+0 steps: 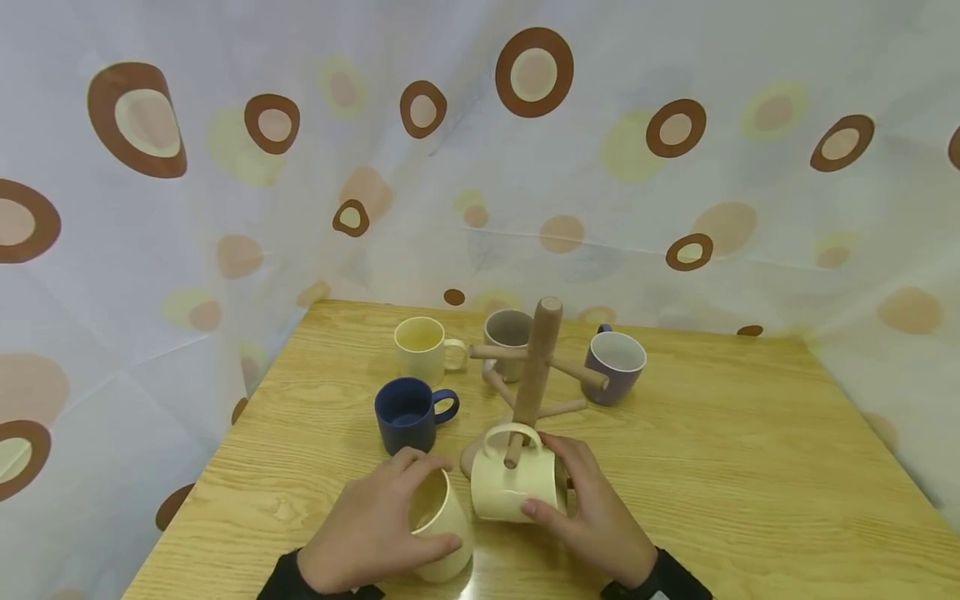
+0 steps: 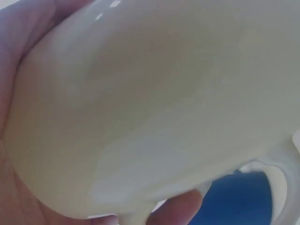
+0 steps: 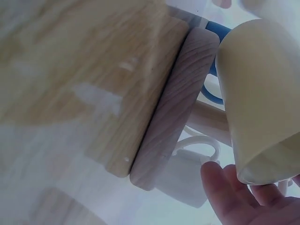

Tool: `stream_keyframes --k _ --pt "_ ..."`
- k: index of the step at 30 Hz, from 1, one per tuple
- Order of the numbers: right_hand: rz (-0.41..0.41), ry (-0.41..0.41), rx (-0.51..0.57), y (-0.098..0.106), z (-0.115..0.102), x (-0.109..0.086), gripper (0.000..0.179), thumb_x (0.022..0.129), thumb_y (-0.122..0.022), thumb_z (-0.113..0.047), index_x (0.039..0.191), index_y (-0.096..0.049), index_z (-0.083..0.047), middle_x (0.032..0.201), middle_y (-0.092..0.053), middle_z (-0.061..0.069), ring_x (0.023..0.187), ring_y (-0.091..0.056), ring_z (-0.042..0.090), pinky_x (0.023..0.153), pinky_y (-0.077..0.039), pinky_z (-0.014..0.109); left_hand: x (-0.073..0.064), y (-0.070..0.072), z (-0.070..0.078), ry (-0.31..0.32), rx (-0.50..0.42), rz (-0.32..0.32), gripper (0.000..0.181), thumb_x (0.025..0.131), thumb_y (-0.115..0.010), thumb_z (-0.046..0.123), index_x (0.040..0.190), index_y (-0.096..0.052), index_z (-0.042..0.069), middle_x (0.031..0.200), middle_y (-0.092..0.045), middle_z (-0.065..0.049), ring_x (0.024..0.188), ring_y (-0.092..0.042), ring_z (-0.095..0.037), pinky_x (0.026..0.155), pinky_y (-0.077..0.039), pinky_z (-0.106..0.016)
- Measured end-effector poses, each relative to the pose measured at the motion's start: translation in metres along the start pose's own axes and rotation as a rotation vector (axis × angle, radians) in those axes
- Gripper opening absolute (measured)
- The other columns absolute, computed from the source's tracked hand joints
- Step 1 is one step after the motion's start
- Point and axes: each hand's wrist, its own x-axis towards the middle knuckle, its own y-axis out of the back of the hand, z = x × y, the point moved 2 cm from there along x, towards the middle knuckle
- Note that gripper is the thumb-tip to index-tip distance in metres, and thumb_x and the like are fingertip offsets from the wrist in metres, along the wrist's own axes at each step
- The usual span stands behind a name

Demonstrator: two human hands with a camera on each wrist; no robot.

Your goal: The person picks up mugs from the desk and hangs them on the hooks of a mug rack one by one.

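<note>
My left hand (image 1: 367, 521) grips a cream mug (image 1: 450, 537) near the front of the table, thumb and fingers around its side. In the left wrist view this mug's glossy wall (image 2: 154, 103) fills most of the picture. A second cream mug (image 1: 506, 492), on its side, is in my right hand (image 1: 596, 521), with fingers at the rim and thumb on the wall. Its handle (image 1: 495, 433) loops around a low front peg (image 1: 513, 454) of a wooden mug tree (image 1: 536, 358). The right wrist view shows this mug (image 3: 262, 89) beside the tree's round base (image 3: 176, 112).
Close behind my left hand stands a dark blue mug (image 1: 405, 421). Farther back are a pale yellow mug (image 1: 420, 358), a grey mug (image 1: 495, 329) partly hidden by the tree, and a purple-grey mug (image 1: 618, 379). A patterned curtain (image 1: 480, 167) surrounds the wooden table (image 1: 750, 433).
</note>
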Motion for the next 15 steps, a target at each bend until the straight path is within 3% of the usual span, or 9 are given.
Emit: stream_keyframes --k 5,8,11,13,15 --pt "0.036 0.003 -0.045 0.006 -0.005 -0.004 0.072 0.083 -0.069 -0.038 0.143 -0.033 -0.019 0.134 -0.04 0.005 0.116 -0.044 0.017 0.084 -0.053 0.044 -0.006 0.02 0.01 -0.058 -0.298 0.041 0.06 0.073 -0.071 0.057 0.124 -0.049 0.035 0.119 -0.053 0.017 0.102 -0.052 -0.005 0.083 -0.051 -0.036" --pt "0.137 0.061 -0.1 0.015 -0.015 -0.008 0.07 0.082 -0.072 -0.031 0.141 -0.038 -0.014 0.133 -0.041 0.009 0.119 -0.042 0.02 0.087 -0.049 0.051 -0.006 0.024 0.02 -0.083 -0.536 0.033 0.055 0.078 -0.073 0.04 0.126 -0.048 0.032 0.12 -0.055 0.008 0.101 -0.054 -0.012 0.082 -0.052 -0.037" --pt "0.276 0.183 -0.107 0.026 -0.029 -0.014 0.065 0.079 -0.074 -0.022 0.136 -0.044 -0.008 0.133 -0.044 0.013 0.12 -0.041 0.023 0.09 -0.045 0.04 -0.001 0.024 0.035 -0.094 -0.752 0.016 0.052 0.08 -0.072 0.024 0.127 -0.048 0.025 0.118 -0.056 -0.004 0.095 -0.056 -0.019 0.074 -0.055 -0.037" --pt "0.344 0.312 -0.061 0.033 -0.041 -0.017 0.06 0.08 -0.073 -0.022 0.13 -0.048 0.0 0.13 -0.047 0.017 0.117 -0.043 0.024 0.089 -0.043 0.032 0.003 0.023 0.048 -0.121 -0.776 0.034 0.053 0.08 -0.072 0.024 0.127 -0.049 0.024 0.119 -0.055 -0.006 0.092 -0.057 -0.019 0.07 -0.055 -0.035" --pt "0.349 0.438 0.001 0.039 -0.053 -0.018 0.059 0.083 -0.07 -0.028 0.127 -0.049 0.006 0.128 -0.048 0.02 0.115 -0.045 0.025 0.086 -0.041 0.027 0.008 0.021 0.063 -0.182 -0.683 0.074 0.055 0.079 -0.073 0.031 0.127 -0.049 0.025 0.121 -0.056 -0.003 0.094 -0.056 -0.016 0.071 -0.055 -0.031"
